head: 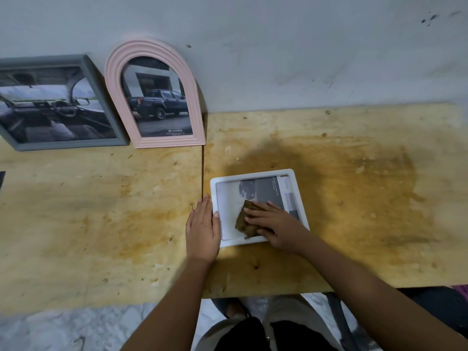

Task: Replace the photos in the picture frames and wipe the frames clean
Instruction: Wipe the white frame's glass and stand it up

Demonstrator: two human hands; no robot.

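Observation:
A white rectangular picture frame (293, 183) lies flat on the wooden table, with a grey photo under its glass. My right hand (273, 224) presses a folded brown cloth (244, 221) onto the glass with straight fingers. Flat on the table beside the frame's left edge lies my left hand (202, 229), its thumb touching the frame's rim. A pink arched frame (111, 79) with a photo of a dark pickup truck leans against the wall at the back left. Next to it leans a grey rectangular frame (88, 64) holding a car-interior photo.
The stained wooden table (354, 186) is two boards with a dark seam (202, 171) between them, running back from my left hand. A grey wall (278, 59) rises behind. A dark object (2, 179) pokes in at the left edge. My legs and the floor show below the table's front edge.

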